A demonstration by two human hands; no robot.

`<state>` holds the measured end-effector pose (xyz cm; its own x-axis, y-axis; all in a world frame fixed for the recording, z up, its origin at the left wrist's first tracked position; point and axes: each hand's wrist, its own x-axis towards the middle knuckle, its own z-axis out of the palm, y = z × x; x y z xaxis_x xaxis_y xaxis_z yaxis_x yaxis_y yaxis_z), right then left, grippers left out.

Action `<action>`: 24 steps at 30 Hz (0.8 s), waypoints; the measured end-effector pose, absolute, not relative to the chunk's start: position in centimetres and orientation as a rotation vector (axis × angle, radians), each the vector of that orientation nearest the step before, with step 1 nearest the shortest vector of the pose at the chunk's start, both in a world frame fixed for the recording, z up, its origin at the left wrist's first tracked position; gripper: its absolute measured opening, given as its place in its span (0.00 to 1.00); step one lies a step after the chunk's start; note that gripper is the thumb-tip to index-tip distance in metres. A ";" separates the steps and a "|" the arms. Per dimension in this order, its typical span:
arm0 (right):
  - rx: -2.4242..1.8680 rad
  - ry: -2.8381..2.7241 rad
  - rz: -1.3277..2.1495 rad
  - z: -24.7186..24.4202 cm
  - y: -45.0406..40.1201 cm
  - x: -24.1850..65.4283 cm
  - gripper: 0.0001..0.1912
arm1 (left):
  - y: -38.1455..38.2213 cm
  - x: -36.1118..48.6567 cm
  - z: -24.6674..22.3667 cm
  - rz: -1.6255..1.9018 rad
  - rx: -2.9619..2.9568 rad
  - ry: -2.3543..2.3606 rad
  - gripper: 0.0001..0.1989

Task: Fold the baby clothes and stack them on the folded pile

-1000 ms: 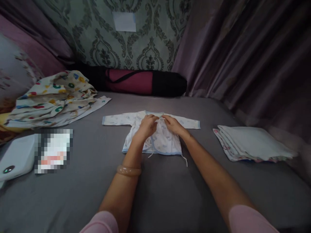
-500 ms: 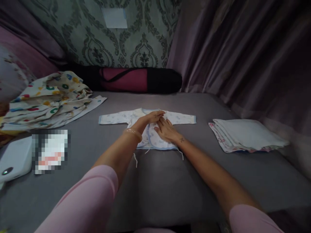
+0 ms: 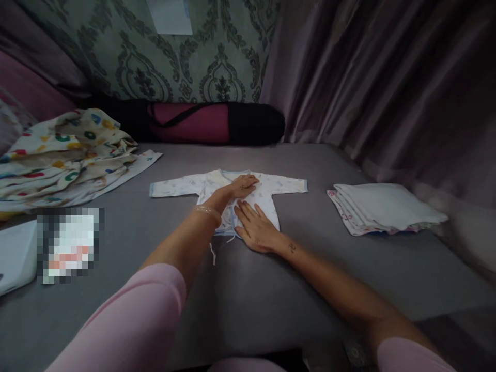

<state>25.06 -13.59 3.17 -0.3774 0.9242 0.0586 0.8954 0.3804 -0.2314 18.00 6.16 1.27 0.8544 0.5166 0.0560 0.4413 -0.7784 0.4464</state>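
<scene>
A small white baby shirt with pale blue trim and a faint print lies spread on the grey bed surface, both sleeves stretched out sideways. Thin white tie strings hang from its lower edge. My left hand rests flat on the upper chest of the shirt, fingers extended to the right. Below it, my right hand lies with fingers spread over the lower front, near the hem. Neither hand grips the cloth. My hands and left forearm hide part of the shirt's middle.
Folded white cloths are stacked at the right. A crumpled patterned cloth lies at the left, with a white device and a blurred-out item in front. A long black and maroon bag lies along the back wall.
My right hand has slid down the shirt from its chest toward the hem, away from my left hand. My left hand stays on the upper chest. The view has shifted slightly.
</scene>
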 end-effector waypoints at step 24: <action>-1.873 -2.292 0.159 1.9 -10.4 29.7 0.31 | -2.7 11.9 2.5 0.085 2.918 0.942 0.28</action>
<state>29.66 -10.42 1.86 -0.1917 0.9790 0.0693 0.9601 0.2017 -0.1937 11.86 -2.71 2.55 0.8100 0.5857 0.0298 0.5816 -0.8087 0.0878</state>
